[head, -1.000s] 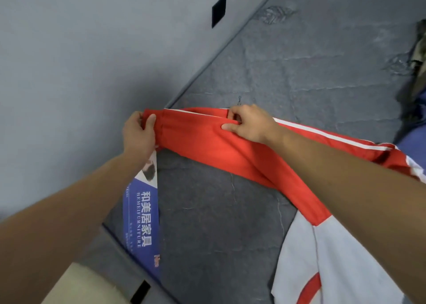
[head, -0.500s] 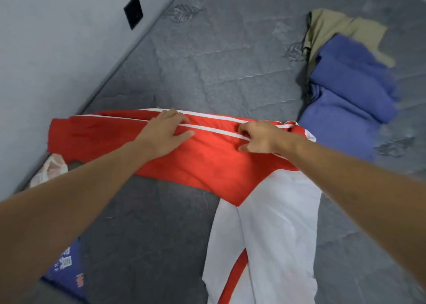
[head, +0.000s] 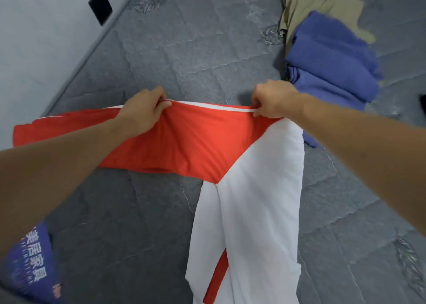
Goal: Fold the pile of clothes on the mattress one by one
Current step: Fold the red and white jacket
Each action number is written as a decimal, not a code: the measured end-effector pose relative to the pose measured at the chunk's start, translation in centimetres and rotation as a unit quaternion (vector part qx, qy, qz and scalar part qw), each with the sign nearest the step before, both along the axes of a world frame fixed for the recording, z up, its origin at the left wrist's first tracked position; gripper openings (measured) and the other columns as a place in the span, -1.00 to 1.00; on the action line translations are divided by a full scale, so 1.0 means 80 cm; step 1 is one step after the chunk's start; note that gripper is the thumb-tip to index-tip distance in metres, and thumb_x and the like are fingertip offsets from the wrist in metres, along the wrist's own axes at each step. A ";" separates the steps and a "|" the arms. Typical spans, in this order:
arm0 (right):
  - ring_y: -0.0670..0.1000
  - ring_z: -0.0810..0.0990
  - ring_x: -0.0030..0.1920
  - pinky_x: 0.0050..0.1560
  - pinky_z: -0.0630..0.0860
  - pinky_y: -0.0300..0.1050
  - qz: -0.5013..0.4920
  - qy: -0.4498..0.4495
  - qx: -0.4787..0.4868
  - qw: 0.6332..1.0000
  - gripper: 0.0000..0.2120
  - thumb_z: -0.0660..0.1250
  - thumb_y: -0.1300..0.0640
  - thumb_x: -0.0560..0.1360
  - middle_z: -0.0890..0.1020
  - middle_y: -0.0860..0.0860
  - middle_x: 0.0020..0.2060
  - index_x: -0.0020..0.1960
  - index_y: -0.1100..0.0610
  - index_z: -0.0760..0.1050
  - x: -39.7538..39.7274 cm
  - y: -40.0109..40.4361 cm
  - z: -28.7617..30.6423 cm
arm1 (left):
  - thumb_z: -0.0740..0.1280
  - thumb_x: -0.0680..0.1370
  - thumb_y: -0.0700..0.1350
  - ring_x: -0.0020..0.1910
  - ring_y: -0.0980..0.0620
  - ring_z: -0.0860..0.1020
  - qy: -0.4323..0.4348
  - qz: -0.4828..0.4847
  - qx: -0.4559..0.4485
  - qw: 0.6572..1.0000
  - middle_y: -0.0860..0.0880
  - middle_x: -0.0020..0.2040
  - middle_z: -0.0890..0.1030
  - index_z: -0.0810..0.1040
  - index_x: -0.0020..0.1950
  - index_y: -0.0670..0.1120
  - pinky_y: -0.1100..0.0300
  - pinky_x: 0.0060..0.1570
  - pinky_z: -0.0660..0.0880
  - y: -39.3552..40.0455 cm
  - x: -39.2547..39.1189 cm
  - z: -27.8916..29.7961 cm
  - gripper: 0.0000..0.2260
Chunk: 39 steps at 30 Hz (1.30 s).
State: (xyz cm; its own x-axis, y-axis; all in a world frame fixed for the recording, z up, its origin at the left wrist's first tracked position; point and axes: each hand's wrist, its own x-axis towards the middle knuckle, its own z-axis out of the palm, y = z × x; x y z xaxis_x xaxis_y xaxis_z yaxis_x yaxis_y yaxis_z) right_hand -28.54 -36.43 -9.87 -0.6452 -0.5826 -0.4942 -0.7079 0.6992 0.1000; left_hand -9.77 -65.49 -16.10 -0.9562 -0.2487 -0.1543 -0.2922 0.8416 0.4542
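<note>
From my head camera, my left hand [head: 144, 112] and right hand [head: 275, 101] each pinch the white-striped top edge of the red and white garment [head: 191, 146], lifting that edge off the grey mattress [head: 196, 50]. Its white part trails toward me. A blue garment [head: 332, 59] lies over a khaki one [head: 306, 3], just beyond my right hand.
</note>
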 end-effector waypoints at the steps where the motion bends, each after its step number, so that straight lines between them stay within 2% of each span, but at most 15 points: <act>1: 0.26 0.61 0.14 0.04 0.46 0.03 0.005 0.048 0.002 0.999 -0.77 0.48 0.10 0.47 0.65 0.17 0.11 0.12 0.07 0.62 0.004 0.001 -0.004 | 0.25 0.70 0.02 0.08 -0.30 0.51 -0.011 0.017 -0.030 0.999 -0.28 0.03 0.56 0.48 0.13 -0.13 -0.15 0.10 0.42 0.004 -0.004 -0.003 -0.78; 3: 0.28 0.55 0.11 0.04 0.38 0.09 0.064 0.140 -0.020 0.988 -0.78 0.38 0.30 0.39 0.59 0.20 0.05 0.03 0.16 0.59 0.027 0.007 -0.017 | 0.30 0.63 -0.12 0.23 -0.33 0.43 -0.019 0.044 -0.123 0.991 -0.32 0.19 0.50 0.46 0.20 -0.16 -0.21 0.19 0.36 0.021 -0.006 -0.005 -0.81; 5: 0.23 0.49 0.00 -0.10 0.22 0.08 0.121 0.208 -0.103 0.965 -0.81 0.28 0.38 0.32 0.52 0.19 -0.05 -0.11 0.19 0.51 0.065 0.019 -0.030 | 0.31 0.48 -0.22 0.25 -0.33 0.40 0.012 0.044 -0.180 0.983 -0.31 0.27 0.43 0.43 0.21 -0.17 -0.18 0.15 0.33 0.051 0.003 0.005 -0.69; 8: 0.18 0.48 -0.09 -0.12 0.21 0.07 0.151 0.205 -0.212 0.943 -0.88 0.26 0.33 0.45 0.51 0.13 -0.14 -0.09 0.16 0.50 0.140 0.045 -0.038 | 0.29 0.47 -0.14 0.17 -0.23 0.45 0.102 -0.094 -0.163 0.977 -0.16 0.22 0.49 0.50 0.21 -0.08 -0.10 0.07 0.37 0.116 0.030 0.019 -0.69; 11: 0.23 0.54 0.11 0.27 0.36 0.15 0.146 0.152 -0.244 0.947 -0.71 0.19 0.25 0.50 0.58 0.14 0.08 0.15 0.19 0.58 0.212 0.078 -0.047 | 0.24 0.53 0.03 0.23 -0.16 0.48 0.061 -0.186 -0.111 0.974 -0.08 0.29 0.52 0.55 0.29 -0.03 -0.05 0.09 0.39 0.173 0.058 0.002 -0.64; 13: 0.23 0.51 0.34 0.59 0.14 0.16 0.140 0.117 -0.236 0.954 -0.55 0.16 0.21 0.49 0.56 0.17 0.31 0.35 0.19 0.54 0.230 0.087 -0.051 | 0.22 0.53 0.12 0.36 -0.17 0.45 0.016 -0.183 -0.099 0.978 -0.10 0.43 0.48 0.51 0.44 0.00 -0.08 0.20 0.43 0.187 0.062 -0.018 -0.50; 14: 0.22 0.47 0.41 0.64 0.03 0.16 0.135 0.103 -0.228 0.959 -0.49 0.17 0.20 0.49 0.52 0.18 0.38 0.41 0.20 0.51 0.229 0.089 -0.057 | 0.22 0.53 0.14 0.42 -0.17 0.42 0.007 -0.179 -0.097 0.979 -0.12 0.49 0.45 0.48 0.49 0.00 -0.10 0.27 0.41 0.189 0.060 -0.026 -0.46; 17: 0.26 0.39 0.48 0.63 0.07 0.19 0.076 0.071 -0.210 0.972 -0.43 0.24 0.12 0.54 0.43 0.23 0.49 0.55 0.18 0.39 0.217 0.097 -0.084 | 0.23 0.55 0.15 0.56 -0.21 0.29 -0.004 -0.166 -0.102 0.981 -0.17 0.61 0.30 0.38 0.59 0.02 -0.16 0.48 0.27 0.190 0.046 -0.035 -0.40; 21: 0.28 0.26 0.57 0.62 0.10 0.17 -0.065 0.054 -0.196 0.977 -0.37 0.09 -0.01 0.61 0.27 0.26 0.59 0.64 0.16 0.22 0.209 0.100 -0.100 | 0.26 0.59 0.11 0.65 -0.22 0.08 -0.013 -0.134 -0.095 0.986 -0.20 0.67 0.12 0.22 0.66 0.04 -0.18 0.58 0.09 0.196 0.063 -0.031 -0.36; 28: 0.13 0.00 0.68 0.65 0.02 0.16 -0.134 0.040 -0.246 0.959 -0.42 0.03 0.04 0.69 0.05 0.09 0.68 0.69 0.08 0.06 0.370 0.154 -0.113 | 0.24 0.67 0.03 0.68 -0.14 -0.09 -0.024 -0.120 -0.005 0.993 -0.14 0.70 -0.06 0.08 0.70 0.00 -0.08 0.61 0.01 0.252 0.252 -0.021 -0.36; 32: 0.11 -0.10 0.69 0.65 -0.01 0.19 -0.162 0.032 -0.242 0.956 -0.39 0.10 0.06 0.68 -0.01 0.08 0.69 0.69 0.09 0.05 0.494 0.204 -0.106 | 0.25 0.68 0.05 0.67 -0.13 -0.03 -0.048 -0.078 0.029 0.995 -0.12 0.70 0.00 0.14 0.69 0.01 -0.04 0.59 0.02 0.308 0.361 -0.024 -0.40; 34: 0.12 -0.10 0.69 0.63 0.02 0.24 -0.169 0.020 -0.228 0.959 -0.37 0.12 0.04 0.66 -0.02 0.10 0.69 0.69 0.11 0.08 0.547 0.221 -0.099 | 0.31 0.66 -0.03 0.61 -0.14 0.16 -0.028 -0.035 0.061 0.997 -0.12 0.65 0.19 0.29 0.63 0.00 -0.11 0.56 0.19 0.340 0.398 -0.016 -0.46; 36: 0.13 -0.10 0.68 0.63 0.00 0.25 -0.174 -0.010 -0.235 0.956 -0.34 0.17 0.00 0.62 -0.01 0.11 0.69 0.68 0.12 0.11 0.594 0.234 -0.090 | 0.40 0.60 -0.11 0.39 -0.09 0.37 0.006 0.059 0.116 0.991 -0.08 0.43 0.42 0.42 0.52 -0.02 -0.10 0.41 0.40 0.370 0.423 -0.007 -0.51; 37: 0.13 -0.08 0.68 0.64 -0.02 0.23 -0.177 -0.022 -0.241 0.954 -0.32 0.20 -0.03 0.61 0.00 0.11 0.69 0.67 0.12 0.12 0.615 0.240 -0.085 | 0.44 0.57 -0.12 0.31 -0.04 0.41 0.005 0.119 0.171 0.978 -0.05 0.34 0.47 0.42 0.50 0.00 -0.02 0.35 0.42 0.383 0.432 -0.002 -0.50; 39: 0.16 0.00 0.67 0.64 -0.01 0.21 -0.184 -0.027 -0.244 0.952 -0.26 0.29 -0.05 0.55 0.06 0.12 0.68 0.65 0.12 0.17 0.647 0.249 -0.072 | 0.49 0.54 -0.14 0.27 0.03 0.51 -0.027 0.230 0.336 0.913 0.00 0.26 0.55 0.33 0.48 0.10 0.09 0.31 0.48 0.403 0.442 0.013 -0.42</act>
State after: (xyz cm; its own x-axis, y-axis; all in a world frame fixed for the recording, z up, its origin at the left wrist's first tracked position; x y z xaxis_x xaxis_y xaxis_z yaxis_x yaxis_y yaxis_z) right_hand 23.22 -16.48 -15.59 -0.8309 -0.4914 -0.2610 -0.4011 0.8542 -0.3309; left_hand 25.60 -33.21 -15.06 -0.7616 -0.4530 -0.4634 -0.5810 0.1606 0.7979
